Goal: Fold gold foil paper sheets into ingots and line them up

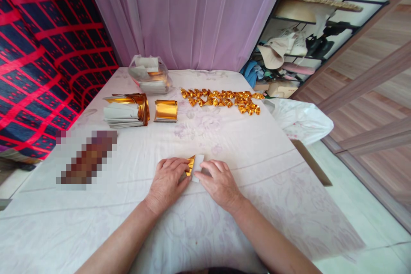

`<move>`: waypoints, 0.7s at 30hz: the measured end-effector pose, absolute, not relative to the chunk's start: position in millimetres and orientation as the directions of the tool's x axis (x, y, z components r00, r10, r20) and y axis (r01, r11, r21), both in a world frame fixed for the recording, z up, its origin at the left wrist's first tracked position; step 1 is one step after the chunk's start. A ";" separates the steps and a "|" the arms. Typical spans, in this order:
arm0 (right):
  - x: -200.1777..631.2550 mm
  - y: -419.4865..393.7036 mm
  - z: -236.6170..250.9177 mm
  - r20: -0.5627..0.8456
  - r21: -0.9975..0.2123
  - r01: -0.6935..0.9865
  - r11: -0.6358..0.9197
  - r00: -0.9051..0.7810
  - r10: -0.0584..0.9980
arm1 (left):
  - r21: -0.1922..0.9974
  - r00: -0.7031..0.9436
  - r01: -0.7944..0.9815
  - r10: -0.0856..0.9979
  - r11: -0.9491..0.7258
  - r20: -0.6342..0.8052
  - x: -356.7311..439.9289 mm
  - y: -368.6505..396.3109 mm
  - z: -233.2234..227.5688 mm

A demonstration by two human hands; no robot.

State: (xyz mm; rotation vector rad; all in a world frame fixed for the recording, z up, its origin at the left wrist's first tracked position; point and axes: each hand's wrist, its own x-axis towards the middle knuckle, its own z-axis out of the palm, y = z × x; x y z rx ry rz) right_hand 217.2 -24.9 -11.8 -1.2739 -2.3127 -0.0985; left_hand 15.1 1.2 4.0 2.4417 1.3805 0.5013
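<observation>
And here's the room: purple curtain [189, 17] straight ahead, red-checked cloth [32, 51] hanging to my left, wooden panels [379, 81] and a loaded rack [308, 21] to my right. Below them spreads the bench [48, 222], its pale floral cover slightly rippled, so I want the smoothest patch under my work. A white bag [302, 120] sits just beyond the right edge.

Across the far side runs a row of gold twists [220, 102]; left of it stand a clear bag [148, 75] full of paper, a big stack [123, 111] and a small stack [166, 110]. Something on the left is blurred out; I can't tell what.

Now the hands, near the middle of the bench and close to me! My left hand [169, 179] has its fingers and thumb pinching the gold flap; my right hand [221, 182] has thumb and forefinger on the pale side, and I can't tell whether they pinch or only steady.

Between them lies the sheet [199, 162], partly folded over. Good form here, I'd judge: edges lined up first, right side pinned flat, then one firm stroke along the crease, no dents in the foil.
</observation>
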 end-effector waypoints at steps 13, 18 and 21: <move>214.7 -22.3 -12.5 0.357 -0.413 0.779 0.472 -0.338 0.871 | 0.454 0.473 0.747 0.868 -0.486 0.152 14.9 0.7 2.4; 211.9 -21.6 -15.3 0.344 -0.450 0.782 0.432 -0.294 0.892 | 0.463 0.478 0.738 0.865 -0.490 0.153 14.0 1.0 1.9; 212.2 -22.3 -13.9 0.335 -0.451 0.764 0.462 -0.336 0.881 | 0.466 0.479 0.734 0.863 -0.494 0.161 13.5 1.2 1.2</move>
